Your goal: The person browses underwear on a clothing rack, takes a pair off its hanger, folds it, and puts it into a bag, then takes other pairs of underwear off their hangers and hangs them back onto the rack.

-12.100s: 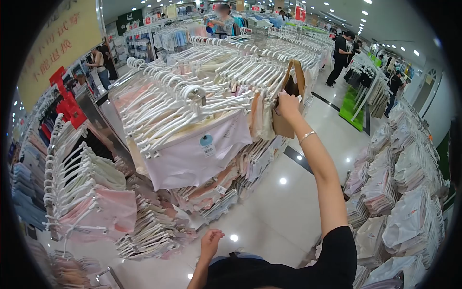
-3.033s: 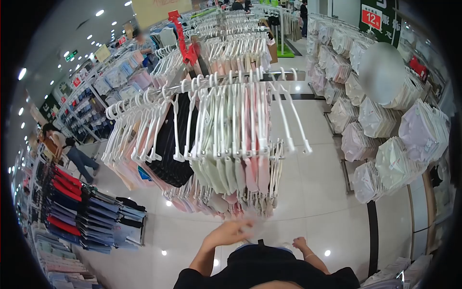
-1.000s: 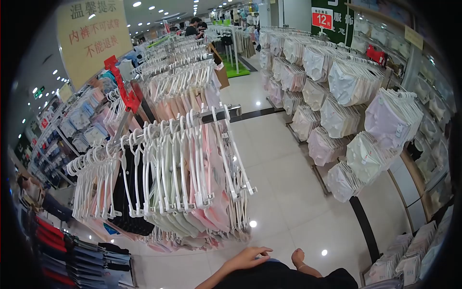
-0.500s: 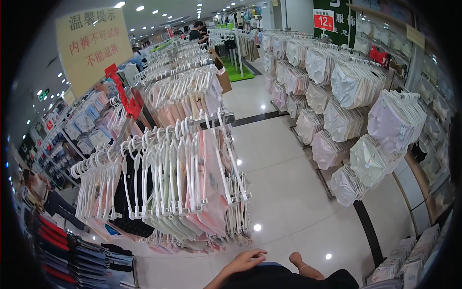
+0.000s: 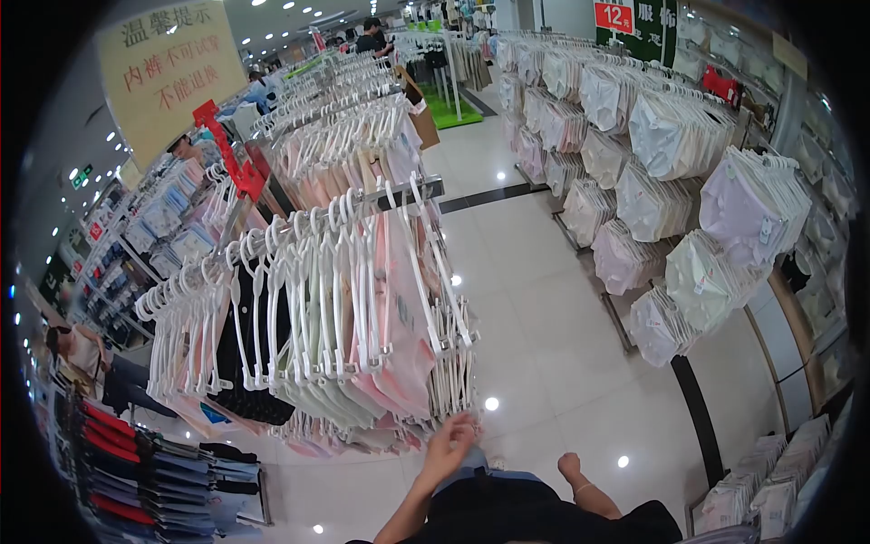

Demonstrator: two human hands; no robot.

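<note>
My left hand (image 5: 450,444) is raised in front of my body, its fingers loosely bent and apart, with nothing visible in them. It is close to the lower right end of a rack of underpants (image 5: 399,363) on white clip hangers (image 5: 340,299); whether the fingertips touch the garments I cannot tell. Pink, pale green and black pairs hang there from a metal rail (image 5: 376,197). My right hand (image 5: 569,466) hangs at my right side above the floor, closed in a fist, holding nothing that I can see. A thin band is round that wrist.
Rows of pale underpants (image 5: 671,136) line the right side of the tiled aisle (image 5: 526,317). A paper sign (image 5: 172,82) stands above the rack. Dark folded clothes (image 5: 163,471) lie lower left. One person (image 5: 91,363) is at left, another (image 5: 370,41) far back.
My left hand has risen and moved left towards the rack, its fingers now pointing up. My right hand stays closed, slightly further right and higher. The view has shifted a little.
</note>
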